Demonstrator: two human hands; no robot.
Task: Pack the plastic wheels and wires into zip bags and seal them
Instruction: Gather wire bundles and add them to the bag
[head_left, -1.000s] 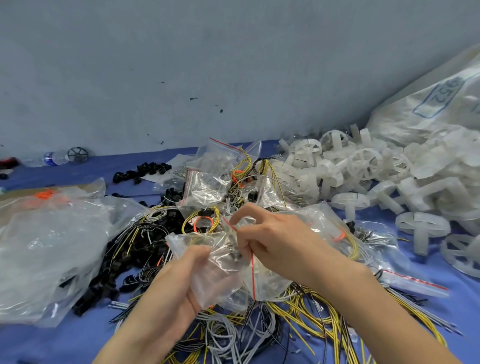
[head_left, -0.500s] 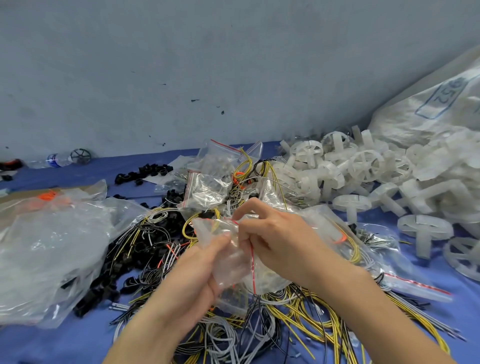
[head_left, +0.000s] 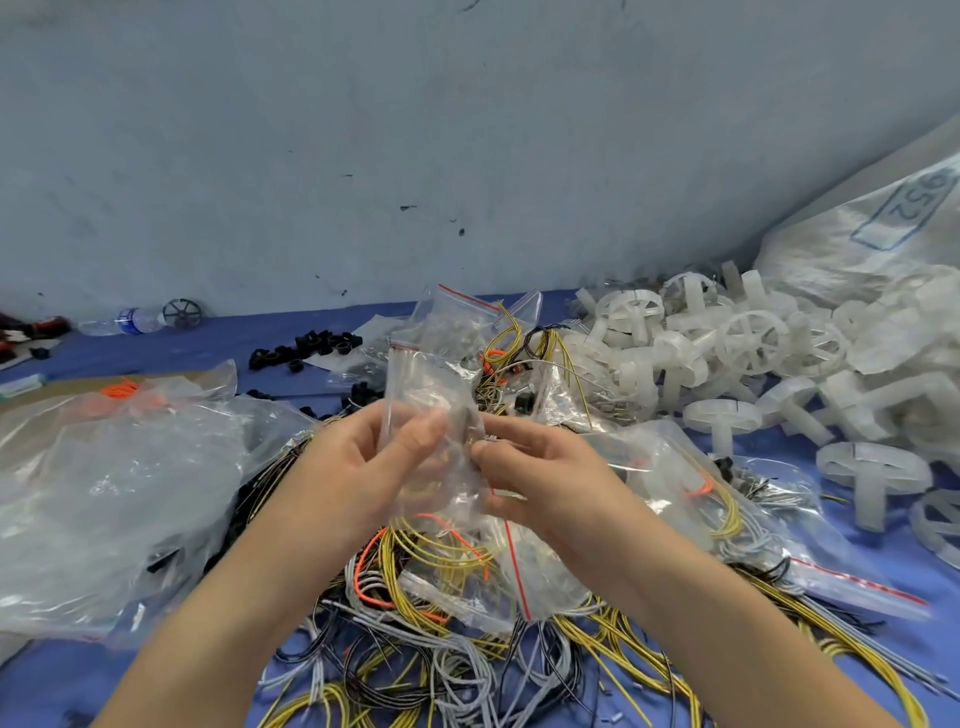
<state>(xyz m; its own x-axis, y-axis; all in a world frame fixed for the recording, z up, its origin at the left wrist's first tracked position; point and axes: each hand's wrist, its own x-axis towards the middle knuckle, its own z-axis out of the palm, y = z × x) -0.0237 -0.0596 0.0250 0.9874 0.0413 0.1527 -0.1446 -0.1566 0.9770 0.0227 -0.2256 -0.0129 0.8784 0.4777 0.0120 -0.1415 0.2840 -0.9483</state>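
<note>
**Clear zip bag pinched upright between both hands**

Clear plastic, crumpled and glossy, makes up the small zip bag (head_left: 431, 395) at the centre of the view. It stands roughly upright, lifted above the table, with its red seal strip at the top end. The left hand (head_left: 363, 467) pinches the bag's left side, thumb lying across the front and fingers curled behind. The right hand (head_left: 540, 478) nips the bag's right edge between thumb and forefinger, its other fingers folded beneath. The two hands sit close together, with the bag between them. What the bag contains is too blurred to make out.

Directly below the bag lies a tangled heap of wires (head_left: 415, 649), yellow, grey, black and a few orange, spread over the blue table cover (head_left: 883, 571). To the right of the bag and further back is a pile of white plastic wheels (head_left: 753, 343), some on their sides with stems sticking out. Beyond that pile, a big white sack (head_left: 857, 234) leans by the wall.

Just behind the bag, several more zip bags (head_left: 467, 312) with red strips stand jumbled among wires. Another flat bag (head_left: 675, 483) holding wire lies just right of the right hand. Left of the held bag sprawls a large clear plastic sheet bag (head_left: 114, 493). Behind and left of the held bag are small black parts (head_left: 306, 348), and further left a water bottle (head_left: 122, 321) lies on its side with a dark wheel (head_left: 182, 313) beside it.
</note>
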